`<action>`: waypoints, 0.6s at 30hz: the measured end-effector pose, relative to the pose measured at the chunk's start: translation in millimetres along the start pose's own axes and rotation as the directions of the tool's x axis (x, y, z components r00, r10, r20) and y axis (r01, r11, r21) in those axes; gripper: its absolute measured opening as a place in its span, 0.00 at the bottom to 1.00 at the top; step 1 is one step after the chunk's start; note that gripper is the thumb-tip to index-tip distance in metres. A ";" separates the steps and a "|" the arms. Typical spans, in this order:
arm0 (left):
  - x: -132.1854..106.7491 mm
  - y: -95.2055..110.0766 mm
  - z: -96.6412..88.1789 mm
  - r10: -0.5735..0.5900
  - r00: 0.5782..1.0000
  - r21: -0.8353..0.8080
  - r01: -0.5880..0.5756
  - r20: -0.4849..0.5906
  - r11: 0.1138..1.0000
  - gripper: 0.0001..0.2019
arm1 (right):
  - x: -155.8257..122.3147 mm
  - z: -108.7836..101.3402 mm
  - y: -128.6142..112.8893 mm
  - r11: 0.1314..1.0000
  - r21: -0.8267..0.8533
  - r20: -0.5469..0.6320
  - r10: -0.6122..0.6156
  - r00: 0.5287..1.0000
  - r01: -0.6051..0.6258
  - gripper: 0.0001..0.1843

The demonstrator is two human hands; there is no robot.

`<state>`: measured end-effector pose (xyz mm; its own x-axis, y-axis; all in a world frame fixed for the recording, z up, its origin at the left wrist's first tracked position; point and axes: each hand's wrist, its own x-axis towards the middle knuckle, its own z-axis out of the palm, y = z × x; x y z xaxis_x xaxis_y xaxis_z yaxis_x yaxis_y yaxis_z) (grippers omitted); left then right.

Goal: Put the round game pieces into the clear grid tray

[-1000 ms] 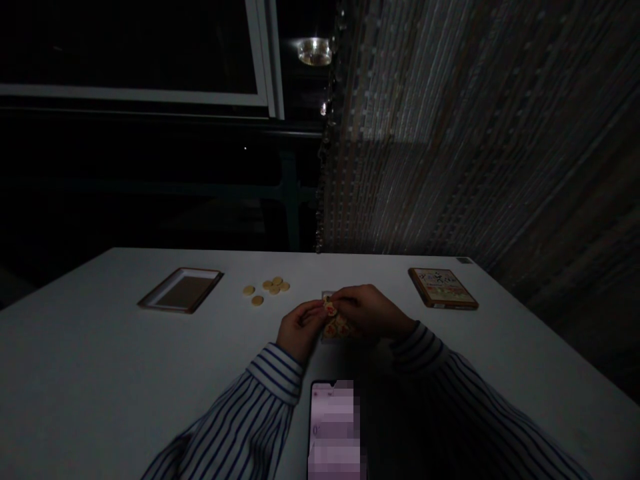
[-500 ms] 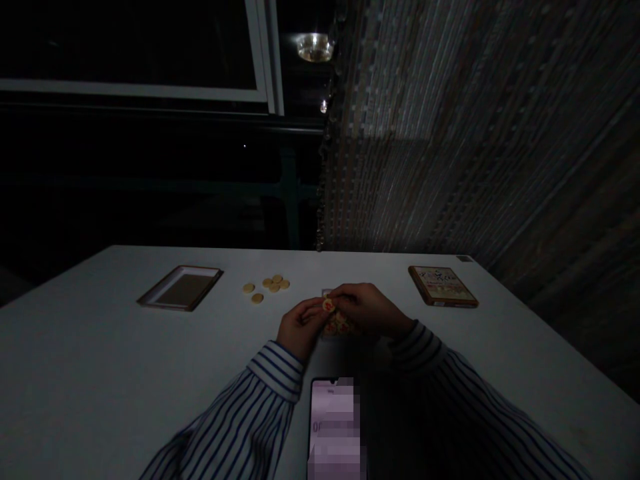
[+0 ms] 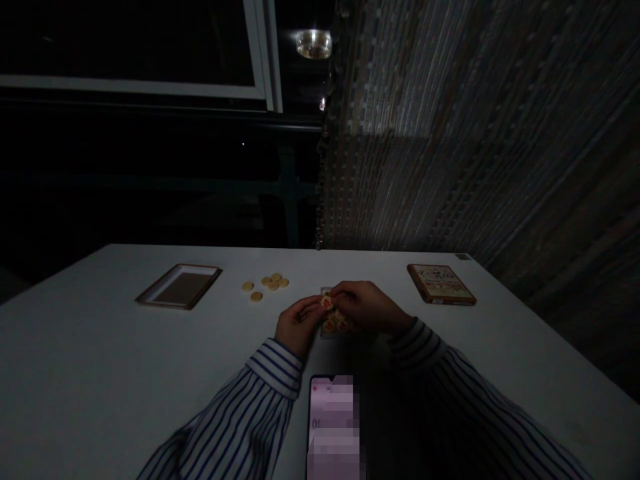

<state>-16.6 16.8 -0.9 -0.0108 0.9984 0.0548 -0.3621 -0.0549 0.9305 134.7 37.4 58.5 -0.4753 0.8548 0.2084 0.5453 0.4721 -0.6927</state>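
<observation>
Between the fingertips of both hands sits a round Chinese chess piece (image 3: 327, 303) with a red character on its face. My left hand (image 3: 299, 325) grips it from the left, fingers curled. On the other side my right hand (image 3: 371, 308) pinches it, its fingers partly hiding one another. Just beneath lies a clear tray (image 3: 325, 336) holding several red-marked chess pieces (image 3: 342, 325); my right hand covers part of it. To the left, several pale pieces (image 3: 273, 285) rest on the white table (image 3: 90, 353), with no characters showing on top.
An open shallow box part (image 3: 180, 287) lies at the left. A closed box with a printed cover (image 3: 443, 283) lies at the right. A lit phone (image 3: 333, 427) sits in front of me, between my forearms. A bead curtain (image 3: 400, 133) hangs behind the table.
The held piece now shows its red character more fully toward me. Both hands have stayed nearly in place, and more of the tray's pieces show below them.
</observation>
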 end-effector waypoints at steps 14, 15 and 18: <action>-0.2 4.6 -0.5 0.030 0.999 0.091 -0.032 0.017 0.995 0.15 | -0.7 -3.1 0.2 0.998 -0.062 0.009 0.012 1.000 -0.011 0.10; -0.2 5.1 -0.7 0.034 0.999 0.101 -0.036 0.020 0.994 0.14 | -0.7 -3.0 0.5 0.998 -0.062 0.010 0.011 1.000 -0.011 0.10; -0.5 6.1 -1.2 0.052 0.998 0.125 -0.055 0.024 0.991 0.14 | -0.4 -1.9 1.2 0.999 -0.054 0.007 0.012 1.000 -0.011 0.11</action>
<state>-19.8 16.0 4.3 -0.0073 0.9937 0.1121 -0.2420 -0.1105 0.9640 136.9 38.0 59.0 -0.4734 0.8588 0.1957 0.5868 0.4732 -0.6571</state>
